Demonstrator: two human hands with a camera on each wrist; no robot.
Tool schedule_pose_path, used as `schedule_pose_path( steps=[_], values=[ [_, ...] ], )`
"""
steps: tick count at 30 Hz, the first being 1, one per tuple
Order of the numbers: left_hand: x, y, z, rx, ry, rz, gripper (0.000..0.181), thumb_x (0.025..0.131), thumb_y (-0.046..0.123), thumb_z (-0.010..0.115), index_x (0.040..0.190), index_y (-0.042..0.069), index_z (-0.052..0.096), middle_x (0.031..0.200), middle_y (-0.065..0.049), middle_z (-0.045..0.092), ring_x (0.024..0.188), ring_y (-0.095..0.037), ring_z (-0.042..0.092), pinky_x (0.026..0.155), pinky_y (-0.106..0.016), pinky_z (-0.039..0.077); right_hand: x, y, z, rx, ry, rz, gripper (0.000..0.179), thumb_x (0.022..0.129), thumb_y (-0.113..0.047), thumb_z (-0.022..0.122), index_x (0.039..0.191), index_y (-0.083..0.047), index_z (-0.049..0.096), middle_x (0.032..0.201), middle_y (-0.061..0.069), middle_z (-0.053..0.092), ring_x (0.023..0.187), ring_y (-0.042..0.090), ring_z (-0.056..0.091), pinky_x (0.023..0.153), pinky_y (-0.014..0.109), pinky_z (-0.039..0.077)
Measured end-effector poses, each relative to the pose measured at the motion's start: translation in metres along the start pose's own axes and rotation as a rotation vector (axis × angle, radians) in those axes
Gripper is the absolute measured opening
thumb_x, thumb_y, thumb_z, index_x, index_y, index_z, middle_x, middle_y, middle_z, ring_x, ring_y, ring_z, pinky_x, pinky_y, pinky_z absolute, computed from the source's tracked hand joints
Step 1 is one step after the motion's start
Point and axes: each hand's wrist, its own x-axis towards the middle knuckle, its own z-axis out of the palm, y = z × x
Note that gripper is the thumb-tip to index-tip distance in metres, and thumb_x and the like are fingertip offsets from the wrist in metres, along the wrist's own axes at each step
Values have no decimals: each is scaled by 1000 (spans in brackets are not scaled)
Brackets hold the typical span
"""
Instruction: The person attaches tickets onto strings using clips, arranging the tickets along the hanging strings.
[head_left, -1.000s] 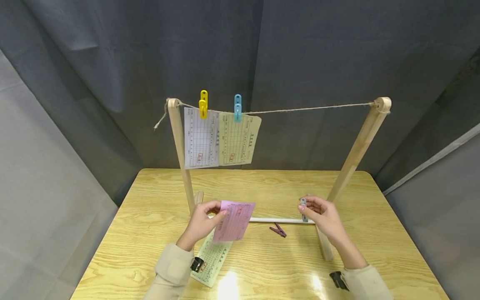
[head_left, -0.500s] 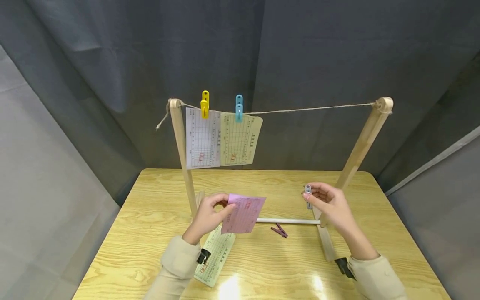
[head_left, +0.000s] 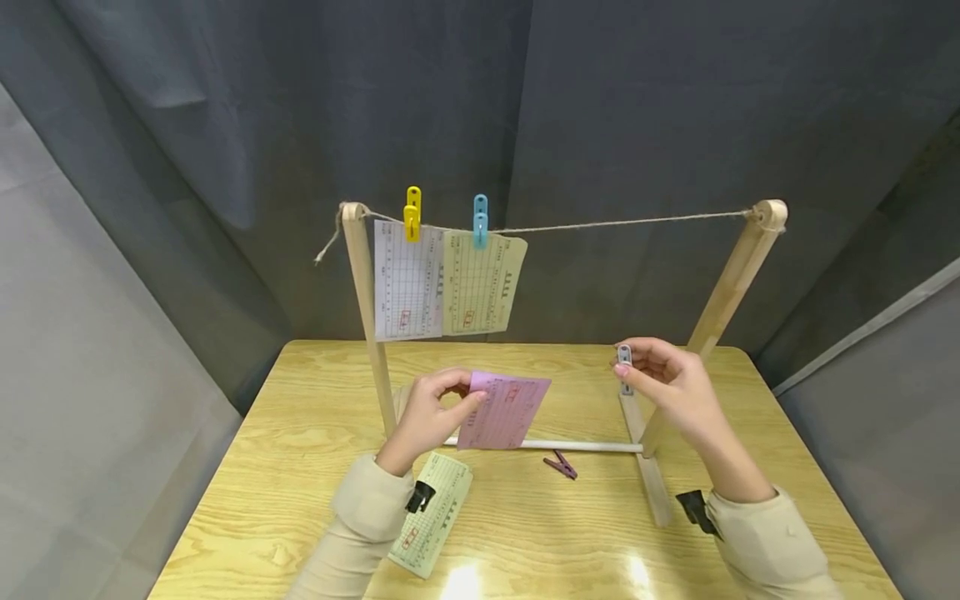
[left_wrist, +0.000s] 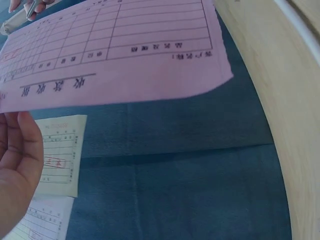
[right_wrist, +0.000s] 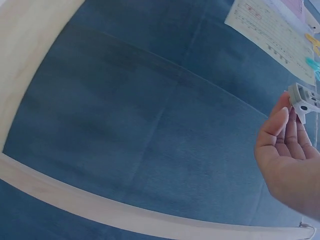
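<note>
A pink receipt slip (head_left: 504, 412) is pinched along its left edge by my left hand (head_left: 435, 414), held above the table; the left wrist view shows the slip (left_wrist: 150, 55) spread flat with printed lines. My right hand (head_left: 672, 387) pinches a grey clothespin (head_left: 625, 371) between thumb and fingers, near the frame's right post. In the right wrist view the clothespin (right_wrist: 304, 100) sits at the fingertips. On the twine (head_left: 600, 223) hang a white slip (head_left: 405, 287), under a yellow clothespin (head_left: 412, 215), and a yellowish slip (head_left: 480, 292), under a blue clothespin (head_left: 481, 222).
The twine runs between two wooden posts (head_left: 731, 287) joined low down by a white bar (head_left: 585, 447). A purple clothespin (head_left: 561, 465) lies on the wooden table (head_left: 570, 533). A pale green slip (head_left: 435, 517) lies partly under the left forearm. Dark curtain (head_left: 637, 108) stands behind.
Both hands have moved up and slightly right, the left with the pink slip and the right with the grey clothespin. The hanging slips stay on the twine.
</note>
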Motion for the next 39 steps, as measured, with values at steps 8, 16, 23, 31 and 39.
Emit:
schedule_pose_path(
  steps=[8, 16, 23, 31, 39],
  values=[
    [2, -10, 4, -49, 30, 21, 5, 79, -4, 65, 84, -6, 65, 78, -15, 65, 71, -14, 58, 65, -30, 52, 5, -11, -5, -1, -7, -7, 21, 84, 3, 60, 104, -5, 62, 87, -4, 65, 75, 9, 61, 65, 17, 48],
    [16, -4, 7, -106, 51, 58, 6, 78, -6, 65, 84, -8, 64, 79, -18, 64, 72, -11, 58, 68, -30, 52, 15, -25, -11, 3, -18, -48, 20, 84, 2, 61, 103, -3, 62, 87, -4, 66, 75, 10, 62, 64, 17, 49],
    [30, 1, 11, -165, 58, 78, 4, 78, -7, 64, 82, -9, 64, 78, -18, 64, 71, -11, 57, 67, -29, 51, 27, -39, -15, -19, 1, -83, 21, 83, 1, 63, 103, -3, 62, 86, -4, 66, 76, 12, 62, 65, 17, 49],
    [47, 10, 13, -205, 81, 148, 5, 77, -10, 62, 82, -10, 62, 78, -20, 63, 71, -12, 56, 66, -29, 51, 38, -53, -17, 11, 21, -115, 22, 82, 2, 63, 103, -4, 63, 87, -3, 67, 79, 8, 63, 66, 16, 48],
    [62, 18, 12, -210, 97, 193, 5, 77, -10, 62, 82, -11, 62, 78, -21, 63, 70, -13, 58, 64, -31, 52, 47, -67, -18, 36, 36, -136, 22, 82, -5, 66, 104, -4, 63, 88, -1, 67, 80, 12, 63, 67, 17, 48]
  ],
)
